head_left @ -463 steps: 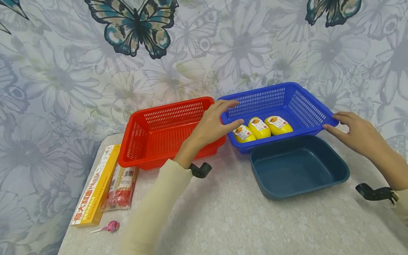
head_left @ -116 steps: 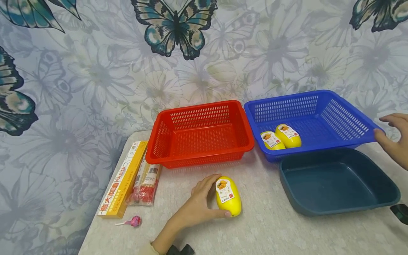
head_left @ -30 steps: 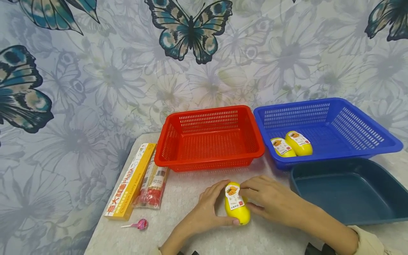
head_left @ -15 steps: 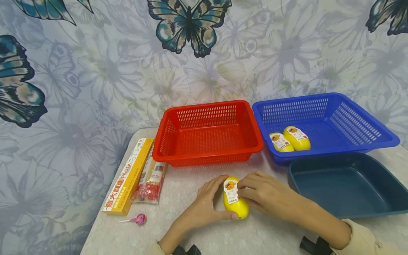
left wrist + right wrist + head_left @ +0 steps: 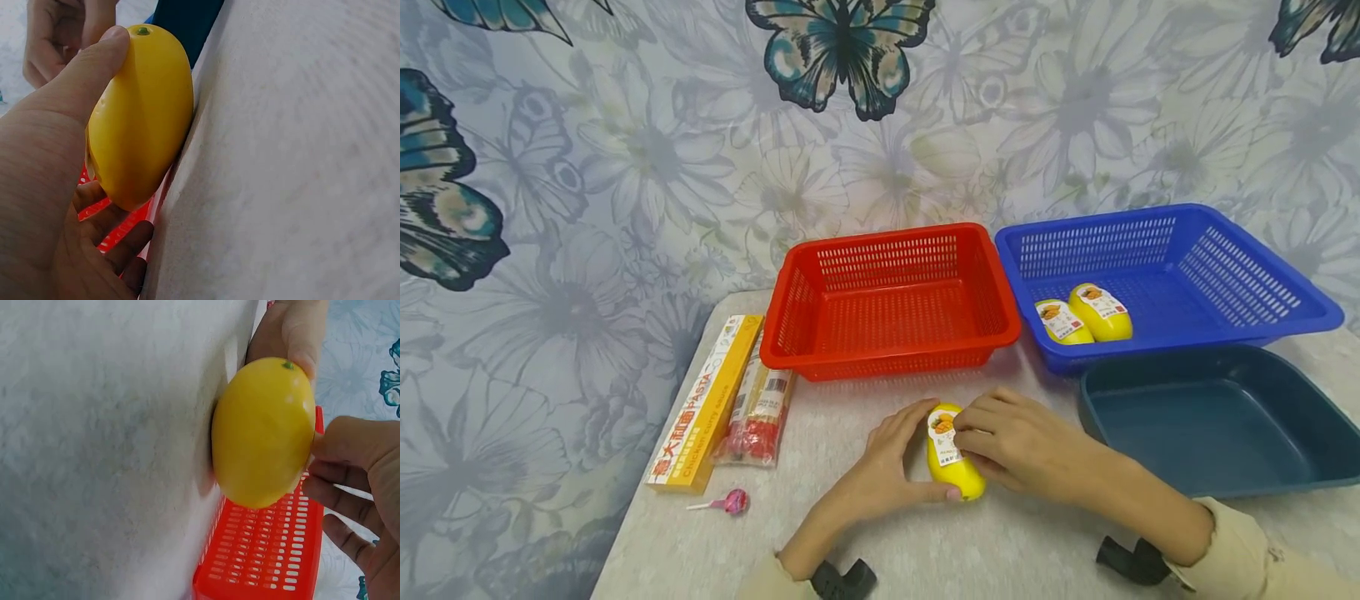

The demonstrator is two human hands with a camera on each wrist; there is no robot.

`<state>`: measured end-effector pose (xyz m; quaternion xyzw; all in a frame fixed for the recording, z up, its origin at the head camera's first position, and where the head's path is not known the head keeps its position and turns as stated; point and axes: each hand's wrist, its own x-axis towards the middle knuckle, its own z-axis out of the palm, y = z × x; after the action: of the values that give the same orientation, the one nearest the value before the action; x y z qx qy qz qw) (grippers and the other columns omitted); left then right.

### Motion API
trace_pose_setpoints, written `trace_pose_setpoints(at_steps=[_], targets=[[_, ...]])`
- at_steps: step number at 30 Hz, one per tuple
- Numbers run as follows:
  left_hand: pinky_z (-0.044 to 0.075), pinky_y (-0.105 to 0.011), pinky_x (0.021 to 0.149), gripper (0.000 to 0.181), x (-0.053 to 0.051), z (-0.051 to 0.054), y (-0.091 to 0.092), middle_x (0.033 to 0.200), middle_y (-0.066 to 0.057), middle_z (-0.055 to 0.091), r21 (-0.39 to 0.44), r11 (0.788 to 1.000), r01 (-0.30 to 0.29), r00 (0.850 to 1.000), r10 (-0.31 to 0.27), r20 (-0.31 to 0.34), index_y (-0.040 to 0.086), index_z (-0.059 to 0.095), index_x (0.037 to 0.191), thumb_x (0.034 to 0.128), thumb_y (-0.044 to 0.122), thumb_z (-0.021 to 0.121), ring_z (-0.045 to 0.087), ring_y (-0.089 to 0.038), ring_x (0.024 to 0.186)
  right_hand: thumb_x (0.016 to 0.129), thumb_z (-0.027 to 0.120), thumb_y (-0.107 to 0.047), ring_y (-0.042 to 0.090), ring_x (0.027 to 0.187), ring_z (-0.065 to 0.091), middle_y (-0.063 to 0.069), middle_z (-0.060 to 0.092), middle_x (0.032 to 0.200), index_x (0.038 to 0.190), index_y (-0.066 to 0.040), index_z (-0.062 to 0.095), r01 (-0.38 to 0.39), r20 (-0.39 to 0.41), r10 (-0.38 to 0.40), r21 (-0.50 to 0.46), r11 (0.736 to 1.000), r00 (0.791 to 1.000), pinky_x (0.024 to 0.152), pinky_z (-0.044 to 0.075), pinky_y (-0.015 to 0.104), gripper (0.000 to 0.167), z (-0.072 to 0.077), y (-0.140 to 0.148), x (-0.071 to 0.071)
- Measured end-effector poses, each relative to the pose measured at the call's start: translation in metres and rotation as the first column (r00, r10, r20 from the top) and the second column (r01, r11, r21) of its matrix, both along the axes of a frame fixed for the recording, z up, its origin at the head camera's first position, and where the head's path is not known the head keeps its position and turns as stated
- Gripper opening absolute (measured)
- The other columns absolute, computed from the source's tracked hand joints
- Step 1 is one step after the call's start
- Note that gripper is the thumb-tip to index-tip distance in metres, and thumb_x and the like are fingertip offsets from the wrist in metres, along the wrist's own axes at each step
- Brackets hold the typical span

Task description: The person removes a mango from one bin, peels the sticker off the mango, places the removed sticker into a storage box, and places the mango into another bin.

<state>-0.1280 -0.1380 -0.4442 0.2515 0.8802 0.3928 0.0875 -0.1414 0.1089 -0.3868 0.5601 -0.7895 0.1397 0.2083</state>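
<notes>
A yellow mango-shaped thing [image 5: 953, 476] with a white fruit label lies on the table in front of the red basket. My left hand [image 5: 880, 471] holds it between thumb and fingers at its two ends; in the left wrist view the thumb presses beside the green stem dot of the yellow thing [image 5: 144, 119]. My right hand [image 5: 1026, 442] pinches at the label's right edge with thumb and fingertips. In the right wrist view the right hand's [image 5: 369, 481] fingertips touch the far side of the yellow thing [image 5: 262, 434], where the label is hidden.
Behind stand a red basket [image 5: 887, 367] and a blue basket [image 5: 1165, 340] holding two similar yellow things [image 5: 1101, 312]. A dark teal tray [image 5: 1217, 417] is at the right. At the left lie a pasta box [image 5: 703, 408], a clear-and-red packet [image 5: 756, 425] and a lollipop [image 5: 735, 502].
Since the earliest frame, one yellow thing has come out of the blue basket to the table. My right hand has left that basket's rim and moved left to the label. Lately the hands barely shift.
</notes>
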Motion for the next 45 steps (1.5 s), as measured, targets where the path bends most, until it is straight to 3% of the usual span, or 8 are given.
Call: trace_pose_setpoints(at_steps=[4,9,16,23,30,40,45], targets=[[0.015,-0.054,0.117,0.108,0.0,0.001,0.0,0.159,0.016,0.025,-0.012,1.0,-0.005,1.0,0.005,-0.012,0.03,0.024,0.158,0.0725,0.069,0.077,0.024,-0.015,0.145,0.077,0.086,-0.012,0.019,0.098,0.06,-0.002,0.068,0.103,0.101,-0.011,0.072,-0.026,-0.02,0.027,0.022,0.999,0.999,0.094,0.047,0.037,0.029,0.002,0.003,0.0],[0.015,-0.052,0.117,0.109,-0.001,0.002,-0.001,0.158,0.017,0.026,-0.02,1.0,-0.008,1.0,0.008,-0.007,0.03,0.024,0.158,0.0719,0.07,0.077,0.024,-0.015,0.145,0.077,0.085,-0.009,0.019,0.098,0.061,-0.001,0.068,0.102,0.102,-0.009,0.072,-0.028,0.005,0.029,-0.022,0.999,1.0,0.094,0.047,0.037,0.027,0.002,0.002,0.0],[0.013,-0.053,0.118,0.108,0.001,0.001,-0.001,0.16,0.019,0.022,-0.014,1.0,0.004,1.0,-0.004,0.018,0.035,0.021,0.158,0.0725,0.068,0.078,0.023,-0.015,0.146,0.083,0.08,-0.009,0.019,0.102,0.061,0.002,0.068,0.105,0.106,-0.006,0.073,0.033,0.072,-0.026,-0.095,0.995,0.997,0.094,0.046,0.035,0.025,0.007,0.0,0.001],[0.014,-0.053,0.117,0.109,0.0,0.002,0.0,0.16,0.018,0.021,-0.017,1.0,0.02,1.0,-0.02,0.006,0.036,0.019,0.158,0.0726,0.066,0.079,0.023,-0.015,0.145,0.085,0.078,-0.01,0.02,0.098,0.063,0.005,0.069,0.103,0.102,-0.005,0.074,0.072,0.046,-0.066,-0.169,0.983,0.997,0.089,0.049,0.035,0.017,0.013,0.0,-0.005],[0.015,-0.055,0.116,0.111,0.0,0.001,0.0,0.16,0.018,0.021,-0.019,0.999,0.041,0.999,-0.041,-0.013,0.037,0.017,0.159,0.0717,0.064,0.081,0.028,-0.016,0.143,0.082,0.079,-0.008,0.02,0.096,0.061,0.003,0.069,0.102,0.101,-0.006,0.073,0.138,0.072,-0.126,-0.205,0.969,0.989,0.087,0.048,0.033,0.019,0.016,0.003,-0.007],[0.012,-0.051,0.117,0.12,0.0,0.001,-0.001,0.162,0.016,0.018,-0.056,0.998,0.03,1.0,-0.03,0.003,0.035,0.009,0.16,0.0691,0.067,0.081,0.022,-0.015,0.145,0.086,0.076,-0.01,0.023,0.093,0.06,0.005,0.069,0.101,0.102,-0.004,0.073,0.235,0.088,-0.22,-0.245,0.941,0.971,0.086,0.049,0.035,0.017,0.019,0.003,-0.009],[0.013,-0.052,0.117,0.112,-0.002,0.0,-0.001,0.161,0.017,0.021,-0.037,0.999,0.022,1.0,-0.022,0.016,0.037,0.016,0.159,0.0711,0.068,0.079,0.024,-0.015,0.145,0.085,0.076,-0.008,0.021,0.087,0.058,0.006,0.067,0.099,0.101,-0.004,0.07,0.287,0.101,-0.268,-0.317,0.904,0.958,0.078,0.052,0.034,0.017,0.026,0.007,-0.011]])
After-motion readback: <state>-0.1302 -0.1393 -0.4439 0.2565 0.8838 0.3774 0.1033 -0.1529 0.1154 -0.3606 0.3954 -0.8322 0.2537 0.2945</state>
